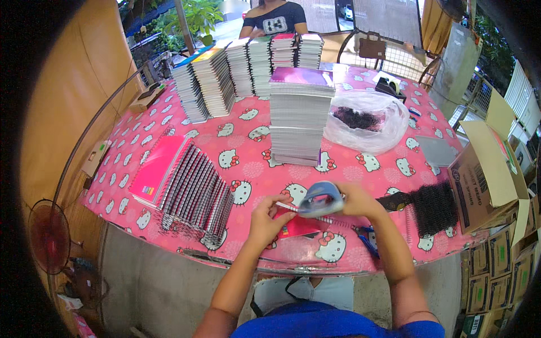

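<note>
A small notebook with a red cover (pixel 298 227) lies at the table's near edge. My left hand (pixel 267 221) pinches its upper left corner between thumb and fingers. In my right hand (pixel 356 201) is a blue-and-grey hand-held device with a looped grip (pixel 321 199), tilted over the notebook's punched edge; its exact kind is unclear. The device hides part of that edge. A thin spiral coil (pixel 342 225) sticks out to the right of the notebook. Blue-handled pliers (pixel 369 242) lie beside it, below my right wrist.
Spiral-bound notebooks with pink covers (pixel 155 179) are piled at left. A tall stack of notebooks (pixel 300 127) stands ahead, beside a plastic bag (pixel 391 132) of black coils. More black coils (pixel 433 209) lie near a cardboard box (pixel 479 180) at right. A person (pixel 273 19) is across the table.
</note>
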